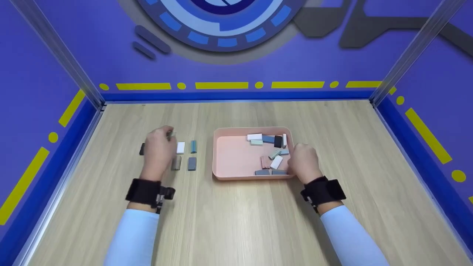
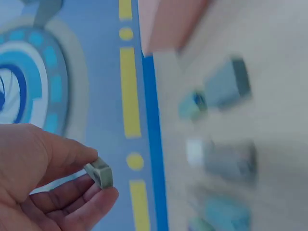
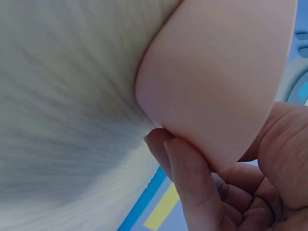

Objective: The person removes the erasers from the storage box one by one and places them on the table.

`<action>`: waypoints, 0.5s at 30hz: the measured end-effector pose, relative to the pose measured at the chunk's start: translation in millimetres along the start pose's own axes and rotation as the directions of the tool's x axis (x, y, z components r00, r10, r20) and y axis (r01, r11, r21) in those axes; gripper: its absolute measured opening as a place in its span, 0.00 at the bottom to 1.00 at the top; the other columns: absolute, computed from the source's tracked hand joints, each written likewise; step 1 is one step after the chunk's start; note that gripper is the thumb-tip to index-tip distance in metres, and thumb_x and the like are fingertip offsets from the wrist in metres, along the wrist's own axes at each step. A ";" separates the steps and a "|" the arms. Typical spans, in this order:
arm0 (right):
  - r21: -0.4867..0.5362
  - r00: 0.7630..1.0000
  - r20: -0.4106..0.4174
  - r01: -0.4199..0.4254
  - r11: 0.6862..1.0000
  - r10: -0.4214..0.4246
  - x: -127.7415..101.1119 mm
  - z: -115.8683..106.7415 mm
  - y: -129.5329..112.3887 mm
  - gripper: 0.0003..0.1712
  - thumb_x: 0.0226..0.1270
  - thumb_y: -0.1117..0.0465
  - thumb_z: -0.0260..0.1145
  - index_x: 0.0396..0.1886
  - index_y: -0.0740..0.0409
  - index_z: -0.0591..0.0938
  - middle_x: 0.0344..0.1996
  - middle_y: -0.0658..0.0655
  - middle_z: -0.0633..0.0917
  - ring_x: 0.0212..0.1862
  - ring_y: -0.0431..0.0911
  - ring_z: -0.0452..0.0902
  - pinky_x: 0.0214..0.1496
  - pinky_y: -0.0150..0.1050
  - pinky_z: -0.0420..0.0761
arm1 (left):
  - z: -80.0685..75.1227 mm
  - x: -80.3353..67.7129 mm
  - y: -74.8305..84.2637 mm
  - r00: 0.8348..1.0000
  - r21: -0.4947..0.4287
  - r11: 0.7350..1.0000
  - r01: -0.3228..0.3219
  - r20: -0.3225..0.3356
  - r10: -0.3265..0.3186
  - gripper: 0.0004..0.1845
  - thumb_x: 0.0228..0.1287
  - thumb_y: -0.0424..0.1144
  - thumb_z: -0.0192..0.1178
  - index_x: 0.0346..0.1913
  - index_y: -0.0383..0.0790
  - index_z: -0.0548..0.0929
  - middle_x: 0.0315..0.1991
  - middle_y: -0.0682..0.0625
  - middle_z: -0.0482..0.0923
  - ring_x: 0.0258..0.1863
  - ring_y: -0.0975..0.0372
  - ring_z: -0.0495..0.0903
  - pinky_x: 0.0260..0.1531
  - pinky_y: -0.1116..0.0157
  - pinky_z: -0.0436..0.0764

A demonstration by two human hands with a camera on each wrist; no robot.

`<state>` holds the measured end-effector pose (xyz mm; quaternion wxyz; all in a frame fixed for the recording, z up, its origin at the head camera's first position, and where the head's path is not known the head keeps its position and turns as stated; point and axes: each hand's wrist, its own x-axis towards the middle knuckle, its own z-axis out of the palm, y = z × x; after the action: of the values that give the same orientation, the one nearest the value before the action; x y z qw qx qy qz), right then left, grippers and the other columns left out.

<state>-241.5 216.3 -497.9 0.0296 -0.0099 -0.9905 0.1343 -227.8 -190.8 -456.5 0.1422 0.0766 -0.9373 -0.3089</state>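
two hands at work: left hand (image 1: pixel 159 146) pinches a small grey block (image 2: pixel 99 173) (placing step, likely) beside laid-out blocks (image 1: pixel 191 163) on the desk (image 1: pixel 240 214); right hand (image 1: pixel 303 162) grips the pink tray (image 1: pixel 221 176); next needs careful alignment.

sleeves (image 1: pixel 133 232): light blue, long | wrist straps (image 1: pixel 143 192): black, apparently with small cameras

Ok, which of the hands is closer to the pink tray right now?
Right. The right hand is at the pink tray, gripping its near right corner. The left hand is off to the tray's left, above the blocks laid out on the table, pinching a small grey block.
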 end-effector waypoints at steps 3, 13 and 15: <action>-0.015 1.000 0.006 -0.006 1.000 0.006 0.0 0.6 0.1 0.10 0.45 0.67 0.63 0.30 0.69 0.81 0.26 0.62 0.83 0.28 0.48 0.73 0.30 0.44 0.75 | -4.1 -0.7 -22.5 0.998 -0.005 0.998 0.067 -0.021 -0.067 0.18 0.59 0.32 0.53 0.53 0.35 0.79 0.47 0.39 0.82 0.44 0.50 0.82 0.40 0.55 0.80; -0.014 1.000 0.022 -0.013 1.000 0.014 0.0 0.7 -1.2 0.11 0.45 0.67 0.64 0.30 0.69 0.81 0.27 0.63 0.83 0.27 0.49 0.74 0.29 0.44 0.75 | -9.8 -16.1 -58.6 0.963 0.045 0.964 0.263 0.053 -0.265 0.19 0.53 0.29 0.53 0.50 0.31 0.80 0.47 0.34 0.80 0.41 0.48 0.81 0.38 0.53 0.79; -0.015 1.000 0.023 -0.017 1.000 0.017 0.0 0.1 -1.4 0.12 0.45 0.67 0.64 0.31 0.69 0.81 0.27 0.63 0.83 0.27 0.49 0.74 0.28 0.44 0.75 | -9.8 -17.5 -60.7 0.957 0.047 0.959 0.281 0.063 -0.283 0.19 0.51 0.29 0.53 0.47 0.31 0.81 0.45 0.34 0.81 0.40 0.47 0.80 0.38 0.53 0.79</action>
<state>-241.5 215.0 -497.6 0.0168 -0.0169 -0.9916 0.1274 -204.8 -240.7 -489.2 0.0627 0.2012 -0.9267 -0.3110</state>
